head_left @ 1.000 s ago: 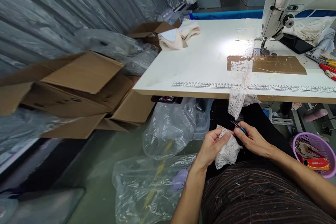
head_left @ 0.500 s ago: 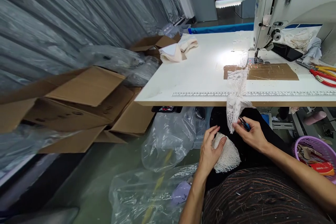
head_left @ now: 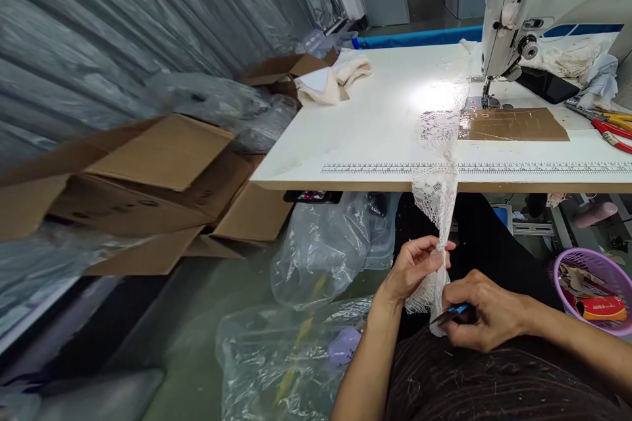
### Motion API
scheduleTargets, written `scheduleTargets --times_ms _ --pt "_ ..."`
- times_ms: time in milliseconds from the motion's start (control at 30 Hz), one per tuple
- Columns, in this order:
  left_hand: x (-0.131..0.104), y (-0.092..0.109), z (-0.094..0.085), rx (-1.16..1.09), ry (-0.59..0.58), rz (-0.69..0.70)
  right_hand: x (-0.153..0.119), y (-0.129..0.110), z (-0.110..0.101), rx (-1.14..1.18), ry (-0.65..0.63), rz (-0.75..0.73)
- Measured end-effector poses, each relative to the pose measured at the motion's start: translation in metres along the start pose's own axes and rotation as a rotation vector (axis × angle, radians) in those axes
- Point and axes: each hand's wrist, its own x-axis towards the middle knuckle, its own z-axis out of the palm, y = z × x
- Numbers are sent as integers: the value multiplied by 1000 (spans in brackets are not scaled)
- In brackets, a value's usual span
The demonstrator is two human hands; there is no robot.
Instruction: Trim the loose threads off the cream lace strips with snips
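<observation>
A strip of white lace [head_left: 434, 194] runs from the sewing machine, across the table and over its front edge down to my lap. My left hand [head_left: 415, 270] is closed, pinching the strip below the edge. Lower down, my right hand [head_left: 486, 312] grips small thread snips [head_left: 453, 313] with dark blades and a blue part. Its fingers also touch the lace, and the blades lie against the strip's lower end. Behind the strip, a fringed cream lace piece [head_left: 419, 297] rests on my lap, partly hidden by my left hand and the strip.
The white sewing machine [head_left: 513, 13] stands at the right of the table [head_left: 355, 125]. Red-handled pliers [head_left: 609, 135] and a phone [head_left: 548, 84] lie near it. Cardboard boxes [head_left: 162, 151] and plastic bags [head_left: 320, 250] are at left; a purple basket [head_left: 600, 263] is at right.
My left hand has moved from the fringed lace piece up to the strip and pinches it. My right hand has come lower with the snips, and the strip now hangs further down.
</observation>
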Motion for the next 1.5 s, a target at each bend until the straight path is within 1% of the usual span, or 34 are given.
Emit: scheduleTargets --times_ms 67,167,233,300,433,633,800,1000,1100,1167,1233,1300,1367,1400,1433,1500 --pt "-4 1 -3 76 106 -20 -1 5 -9 6 33 55" --pt "-8 5 -4 183 232 15 1 16 -23 -41 179 213" --pt "-10 9 -3 227 269 21 5 23 -30 -97 264 294" --pt "-10 11 -2 240 287 20 9 29 -33 -147 293 327" --pt "-9 10 -1 218 314 33 18 33 -32 -194 265 306" --pt "-8 6 -3 195 316 61 25 32 -31 -204 252 268" --pt "-9 8 2 138 332 74 30 33 -30 -215 259 240" --pt "-7 13 9 78 352 78 34 37 -26 -191 292 287" --pt "-9 8 7 106 371 54 29 35 -26 -118 269 315" --pt "-12 0 2 213 374 0 23 32 -28 -79 258 322" --pt "-16 -12 -7 449 390 -16 18 30 -32 -70 281 331" --pt "-17 -21 -15 735 471 58 14 29 -35 -78 330 346" --pt "-15 -25 -21 926 589 181 13 29 -39 -73 388 344" --pt "-12 -25 -22 962 632 241 14 29 -40 -66 415 336" --pt "-7 -22 -21 965 650 292 15 28 -41 -60 437 326" --pt "6 -14 -15 905 621 360 16 27 -44 -58 472 305"
